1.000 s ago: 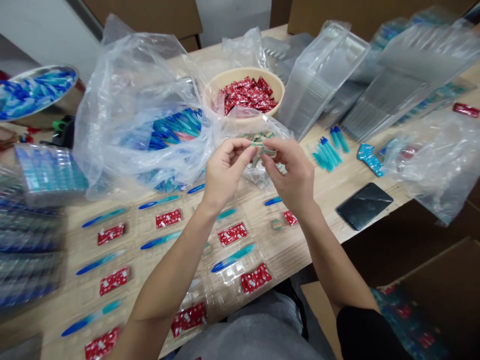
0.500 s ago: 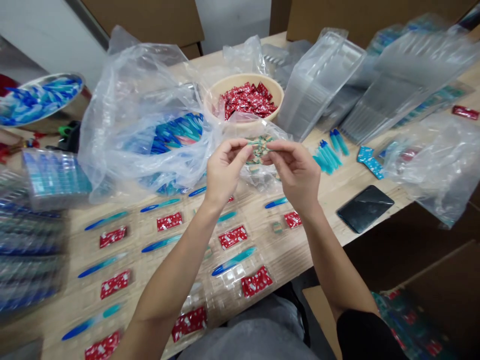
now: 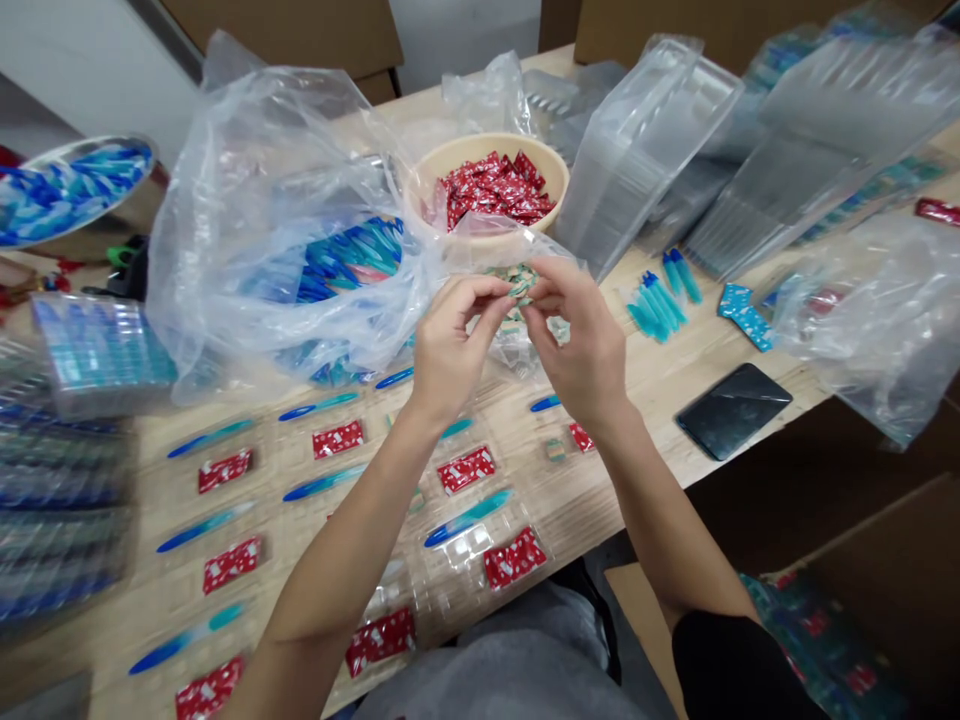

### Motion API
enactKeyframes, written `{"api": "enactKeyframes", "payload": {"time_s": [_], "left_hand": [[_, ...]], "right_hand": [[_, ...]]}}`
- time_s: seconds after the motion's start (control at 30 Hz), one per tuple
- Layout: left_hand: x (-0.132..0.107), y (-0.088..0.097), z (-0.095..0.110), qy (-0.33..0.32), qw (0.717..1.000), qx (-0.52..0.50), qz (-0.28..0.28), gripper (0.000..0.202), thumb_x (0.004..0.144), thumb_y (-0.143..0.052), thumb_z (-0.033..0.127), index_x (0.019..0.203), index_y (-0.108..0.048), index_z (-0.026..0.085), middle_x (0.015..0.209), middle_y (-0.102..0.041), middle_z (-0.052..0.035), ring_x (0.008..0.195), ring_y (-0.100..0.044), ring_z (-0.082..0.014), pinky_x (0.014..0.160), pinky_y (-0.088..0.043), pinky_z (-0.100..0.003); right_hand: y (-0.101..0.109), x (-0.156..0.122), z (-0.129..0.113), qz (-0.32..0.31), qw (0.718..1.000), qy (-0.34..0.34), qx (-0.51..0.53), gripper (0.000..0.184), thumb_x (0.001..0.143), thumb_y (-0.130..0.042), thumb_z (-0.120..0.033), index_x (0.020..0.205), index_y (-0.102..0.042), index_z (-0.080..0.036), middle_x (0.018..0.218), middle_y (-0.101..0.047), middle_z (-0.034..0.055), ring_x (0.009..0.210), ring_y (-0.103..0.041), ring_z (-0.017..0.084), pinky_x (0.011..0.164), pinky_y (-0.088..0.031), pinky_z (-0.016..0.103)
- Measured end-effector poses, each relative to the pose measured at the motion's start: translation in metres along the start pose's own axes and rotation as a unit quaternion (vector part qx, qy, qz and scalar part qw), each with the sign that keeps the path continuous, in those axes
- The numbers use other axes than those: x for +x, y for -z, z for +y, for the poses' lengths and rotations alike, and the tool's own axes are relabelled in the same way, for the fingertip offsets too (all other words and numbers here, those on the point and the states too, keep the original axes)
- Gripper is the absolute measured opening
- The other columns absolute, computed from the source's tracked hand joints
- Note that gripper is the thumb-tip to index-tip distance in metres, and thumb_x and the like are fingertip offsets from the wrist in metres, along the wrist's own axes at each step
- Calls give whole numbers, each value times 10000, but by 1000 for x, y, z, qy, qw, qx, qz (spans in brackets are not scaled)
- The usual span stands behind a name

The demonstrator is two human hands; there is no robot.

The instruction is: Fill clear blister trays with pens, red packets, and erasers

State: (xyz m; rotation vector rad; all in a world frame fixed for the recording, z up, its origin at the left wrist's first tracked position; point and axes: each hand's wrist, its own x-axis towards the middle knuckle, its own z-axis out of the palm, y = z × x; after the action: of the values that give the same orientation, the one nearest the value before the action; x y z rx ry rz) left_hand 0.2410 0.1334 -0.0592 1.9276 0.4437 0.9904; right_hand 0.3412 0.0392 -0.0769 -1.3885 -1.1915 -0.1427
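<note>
- Left hand (image 3: 450, 345): thumb and forefinger nearly meet; cannot tell whether they grip anything.
- Right hand (image 3: 579, 335): fingers curl toward the thumb; its hold is unclear too.
- Small green-and-tan pieces (image 3: 521, 284): at and just beyond the fingertips.
- Cream bowl (image 3: 442, 163) of red packets (image 3: 495, 190): farther beyond the fingers.

On the counter (image 3: 592, 500), trays (image 3: 459, 548) bearing sticks (image 3: 469, 517) and packets (image 3: 466, 469) lie in rows at front, from left to centre. Behind them, the left hand (image 3: 450, 345) and right hand (image 3: 581, 340) are side by side above a bag (image 3: 525, 355) of pieces (image 3: 517, 275). Further back stands a bowl (image 3: 487, 143); to its left, a bag of sticks, then a basin (image 3: 139, 205); to its right, stacked trays (image 3: 630, 150). A phone (image 3: 733, 411) lies near the right edge.
</note>
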Motion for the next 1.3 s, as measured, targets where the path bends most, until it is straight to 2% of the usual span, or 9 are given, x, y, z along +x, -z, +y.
{"api": "enactKeyframes", "payload": {"time_s": [0.27, 0.4, 0.5, 0.57, 0.67, 0.77, 0.87, 1.07, 1.3], "left_hand": [[4, 9, -11, -11, 997, -29, -68, 222, 823, -694, 429, 930, -653, 239, 948, -663, -23, 887, -634, -156, 835, -533, -300], [9, 13, -23, 2, 997, -65, -49, 212, 833, -685, 403, 934, -636, 223, 879, -666, -6, 800, -649, -132, 752, -546, -268], [12, 18, -31, 23, 996, -86, -9, 182, 827, -683, 366, 914, -628, 216, 827, -666, 3, 718, -644, -112, 702, -548, -249], [13, 22, -36, 45, 993, -110, 15, 167, 817, -682, 348, 899, -625, 215, 804, -664, 10, 683, -641, -103, 690, -549, -244], [9, 25, -40, 71, 986, -145, 31, 160, 797, -690, 325, 892, -624, 215, 789, -662, 17, 669, -644, -97, 682, -546, -237], [2, 27, -38, 84, 984, -157, 24, 156, 795, -688, 302, 907, -625, 213, 796, -667, 15, 683, -653, -100, 692, -546, -243], [-5, 27, -31, 87, 984, -155, 14, 162, 803, -681, 301, 928, -624, 214, 808, -673, 13, 696, -660, -105, 699, -549, -251], [-10, 25, -18, 76, 993, -85, 25, 153, 852, -656, 335, 938, -609, 217, 843, -676, 1, 747, -659, -115, 721, -553, -257], [-15, 11, -4, -3, 999, -27, 28, 102, 855, -659, 285, 924, -641, 211, 896, -674, -9, 842, -653, -119, 806, -546, -253]], "right_hand": [[6, 8, -8, -67, 998, -16, 8, 477, 885, -510, -108, 1299, -507, -346, 1089, -598, 27, 965, -617, 183, 889, -567, 360], [7, 15, 3, -62, 997, -54, 13, 508, 888, -516, -140, 1357, -438, -320, 1070, -599, 34, 915, -622, 175, 826, -561, 341], [5, 23, 13, -106, 989, -80, -63, 409, 905, -456, -124, 1285, -520, -262, 1016, -638, 40, 911, -616, 175, 832, -528, 339], [1, 28, 14, -204, 966, -88, -134, 305, 903, -453, -116, 1138, -624, -207, 1007, -670, 58, 949, -618, 193, 858, -498, 344], [-9, 35, 9, -356, 899, -111, -229, 239, 878, -482, -87, 981, -687, -151, 1003, -701, 104, 949, -633, 220, 828, -467, 327], [-18, 37, 8, -411, 856, -141, -279, 277, 856, -459, -32, 938, -700, -141, 914, -718, 117, 840, -647, 213, 718, -442, 296], [-19, 34, 13, -369, 872, -137, -290, 288, 857, -450, -29, 877, -711, -149, 865, -711, 111, 802, -634, 209, 685, -432, 296], [6, 15, -1, -168, 981, -42, -87, 211, 929, -514, -182, 997, -711, -215, 930, -677, 36, 858, -612, 157, 767, -474, 294], [11, 6, -18, -119, 992, 30, -17, 214, 951, -501, -188, 1059, -677, -247, 958, -655, 20, 904, -606, 134, 823, -500, 300]]}}
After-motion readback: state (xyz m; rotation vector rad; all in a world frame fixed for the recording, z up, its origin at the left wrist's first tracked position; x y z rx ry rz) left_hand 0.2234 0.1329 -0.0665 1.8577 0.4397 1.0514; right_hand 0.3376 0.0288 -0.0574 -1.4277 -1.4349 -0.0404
